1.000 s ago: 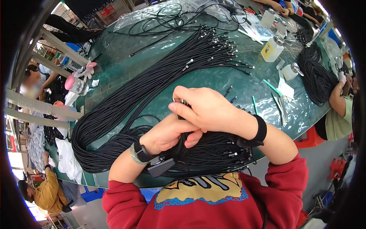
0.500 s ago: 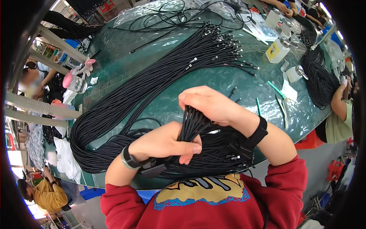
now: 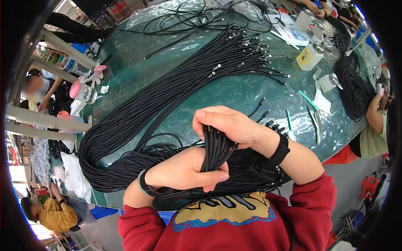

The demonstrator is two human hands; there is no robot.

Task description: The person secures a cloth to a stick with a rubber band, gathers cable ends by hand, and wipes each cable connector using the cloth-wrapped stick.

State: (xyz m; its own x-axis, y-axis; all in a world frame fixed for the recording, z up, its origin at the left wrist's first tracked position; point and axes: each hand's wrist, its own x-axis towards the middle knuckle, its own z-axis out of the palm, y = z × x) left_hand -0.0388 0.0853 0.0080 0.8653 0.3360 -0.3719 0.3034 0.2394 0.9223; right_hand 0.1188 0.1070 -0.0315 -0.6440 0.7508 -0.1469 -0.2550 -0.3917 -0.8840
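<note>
A short bundle of black cables (image 3: 216, 147) is held between my two hands in front of my chest. My left hand (image 3: 184, 169) wraps round its lower part, thumb across the front. Higher up and to the right, my right hand (image 3: 226, 123) closes over the top of the same bundle. Behind them a long, thick bundle of black cables (image 3: 138, 104) curves across the green table (image 3: 201, 98), its connector ends fanned out at the upper right. More black cables (image 3: 247, 167) with connectors lie under and beside my hands, close to the table's near edge.
White bottles (image 3: 310, 56) with yellow labels and a metal-topped jar (image 3: 328, 81) stand at right, near tweezers (image 3: 316, 121) and a green stick (image 3: 307, 100). Loose cables (image 3: 180, 19) and plastic film lie at the back. A pink-lidded jar (image 3: 86, 93) stands left. Other people sit around the table.
My hands have moved apart from their crossed position and slightly down and right, exposing the cable bundle between them. Both still hold it.
</note>
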